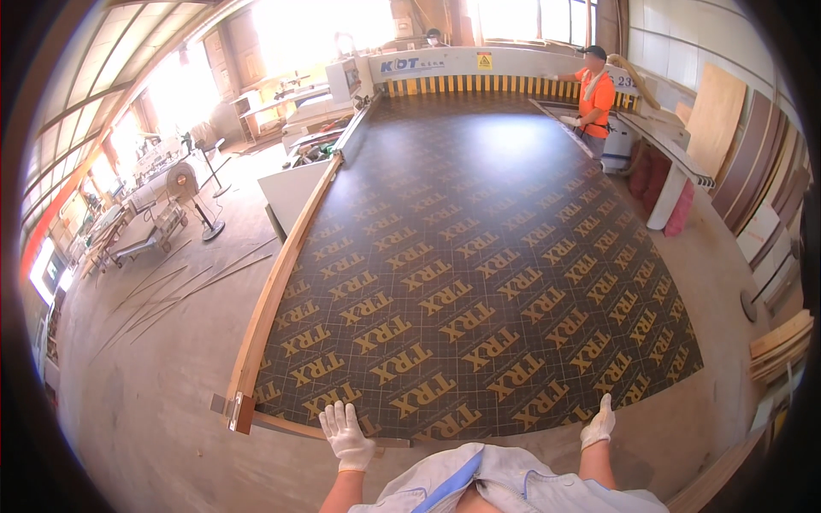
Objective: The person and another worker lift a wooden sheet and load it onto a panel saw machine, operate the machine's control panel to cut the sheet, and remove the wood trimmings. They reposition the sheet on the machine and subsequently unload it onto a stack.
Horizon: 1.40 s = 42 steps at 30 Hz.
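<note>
A large dark panel point(479, 282), printed all over with rows of yellow lettering, stretches from in front of me to a long saw machine at the far end. My left hand point(346, 438), in a white glove, rests its outstretched fingers on the panel's near edge, left of my body. On the right, my gloved right hand point(599, 422) touches the same edge with its fingers stretched forward and seen from the side. Neither hand grips anything visible. A wooden rail point(286, 274) runs along the panel's left side, ending in a metal bracket point(239, 412) near me.
The machine's grey beam point(522, 61) with a yellow-black striped strip crosses the far end. A person in an orange shirt point(593, 98) stands at the panel's far right. Thin strips point(184, 286) and a standing fan point(182, 184) are on the left floor; boards point(780, 346) lie stacked at right.
</note>
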### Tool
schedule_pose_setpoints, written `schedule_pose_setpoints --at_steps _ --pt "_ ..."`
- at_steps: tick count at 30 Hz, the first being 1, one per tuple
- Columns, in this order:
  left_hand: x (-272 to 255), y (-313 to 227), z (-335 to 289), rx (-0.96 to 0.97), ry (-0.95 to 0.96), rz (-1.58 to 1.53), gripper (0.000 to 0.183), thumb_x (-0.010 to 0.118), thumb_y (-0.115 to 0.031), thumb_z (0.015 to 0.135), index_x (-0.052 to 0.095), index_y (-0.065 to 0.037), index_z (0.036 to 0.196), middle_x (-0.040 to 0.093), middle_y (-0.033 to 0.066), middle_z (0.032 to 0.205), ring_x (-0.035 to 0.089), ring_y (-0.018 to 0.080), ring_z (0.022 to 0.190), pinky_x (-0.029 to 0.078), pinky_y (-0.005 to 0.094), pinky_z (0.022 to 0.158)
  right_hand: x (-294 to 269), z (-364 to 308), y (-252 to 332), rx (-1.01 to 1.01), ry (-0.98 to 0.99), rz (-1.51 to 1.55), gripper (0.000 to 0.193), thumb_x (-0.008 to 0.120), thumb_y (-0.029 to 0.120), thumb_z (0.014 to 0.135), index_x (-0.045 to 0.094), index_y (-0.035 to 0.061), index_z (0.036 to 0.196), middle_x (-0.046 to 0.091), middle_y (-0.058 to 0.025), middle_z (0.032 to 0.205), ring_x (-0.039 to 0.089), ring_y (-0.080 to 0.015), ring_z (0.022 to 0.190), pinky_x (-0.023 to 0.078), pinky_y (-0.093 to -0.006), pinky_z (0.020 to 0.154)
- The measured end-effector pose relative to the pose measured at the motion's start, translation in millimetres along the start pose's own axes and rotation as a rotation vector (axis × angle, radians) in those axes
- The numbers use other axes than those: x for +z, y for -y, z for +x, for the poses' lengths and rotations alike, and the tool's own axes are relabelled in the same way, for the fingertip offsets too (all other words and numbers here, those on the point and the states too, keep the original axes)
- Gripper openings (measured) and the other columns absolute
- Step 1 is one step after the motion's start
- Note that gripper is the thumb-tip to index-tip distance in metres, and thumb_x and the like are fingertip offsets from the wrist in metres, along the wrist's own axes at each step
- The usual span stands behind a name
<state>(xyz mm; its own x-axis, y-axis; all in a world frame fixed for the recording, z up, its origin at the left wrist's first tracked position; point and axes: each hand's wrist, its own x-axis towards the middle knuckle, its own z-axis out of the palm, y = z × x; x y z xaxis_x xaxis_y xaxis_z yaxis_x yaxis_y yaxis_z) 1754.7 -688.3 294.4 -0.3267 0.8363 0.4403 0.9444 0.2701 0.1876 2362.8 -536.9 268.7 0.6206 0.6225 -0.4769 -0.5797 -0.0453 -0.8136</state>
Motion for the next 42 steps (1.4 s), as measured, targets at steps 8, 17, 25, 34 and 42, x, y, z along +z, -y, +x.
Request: schedule_pose_setpoints --at_steps 8,17,25,34,42 --pt "2.5 4.8 -4.2 -0.014 0.044 0.033 0.092 0.086 -0.011 0.068 0.059 0.003 0.155 0.055 0.0293 0.166 0.038 0.0526 0.166 0.016 0.0674 0.142 -0.7 -3.3 0.9 0.005 0.039 0.02 0.066 0.076 0.034 0.114 0.054 -0.0007 0.166 0.064 -0.0143 0.161 0.066 -0.0327 0.139 0.053 -0.0511 0.118" --pt "-1.8 -4.9 -0.6 -0.046 0.029 -0.003 0.089 0.084 -0.009 0.071 0.059 0.004 0.155 0.054 0.029 0.168 0.038 0.0509 0.167 0.016 0.0657 0.143 -6.5 -0.3 5.7 0.041 0.039 -0.006 0.06 0.077 0.033 0.114 0.059 -0.0008 0.16 0.068 -0.0134 0.153 0.068 -0.0313 0.133 0.056 -0.0506 0.114" --pt "-5.7 -15.0 1.3 -0.064 0.109 0.047 0.088 0.082 -0.008 0.074 0.058 0.006 0.158 0.053 0.0292 0.17 0.035 0.0521 0.168 0.016 0.0666 0.143 -8.9 -6.8 18.2 0.084 0.05 -0.006 0.049 0.076 0.033 0.115 0.065 -0.0009 0.149 0.075 -0.012 0.138 0.075 -0.031 0.117 0.063 -0.0507 0.1" --pt "-1.3 -2.7 5.0 0.042 0.14 0.137 0.088 0.085 -0.011 0.073 0.058 0.011 0.154 0.058 0.036 0.163 0.05 0.0562 0.158 0.03 0.0667 0.137 -21.7 5.3 20.3 0.178 0.204 -0.028 0.052 0.074 0.038 0.116 0.067 -0.0014 0.148 0.077 -0.0129 0.14 0.073 -0.0329 0.126 0.059 -0.0521 0.11" --pt "-6.8 -6.4 7.8 0.039 0.146 0.145 0.086 0.085 -0.011 0.074 0.061 0.011 0.153 0.06 0.0371 0.162 0.053 0.0562 0.156 0.034 0.066 0.136 -12.3 -4.3 28.1 0.192 0.179 -0.027 0.051 0.075 0.035 0.116 0.064 -0.0008 0.151 0.074 -0.0121 0.139 0.073 -0.0313 0.121 0.062 -0.0512 0.104"
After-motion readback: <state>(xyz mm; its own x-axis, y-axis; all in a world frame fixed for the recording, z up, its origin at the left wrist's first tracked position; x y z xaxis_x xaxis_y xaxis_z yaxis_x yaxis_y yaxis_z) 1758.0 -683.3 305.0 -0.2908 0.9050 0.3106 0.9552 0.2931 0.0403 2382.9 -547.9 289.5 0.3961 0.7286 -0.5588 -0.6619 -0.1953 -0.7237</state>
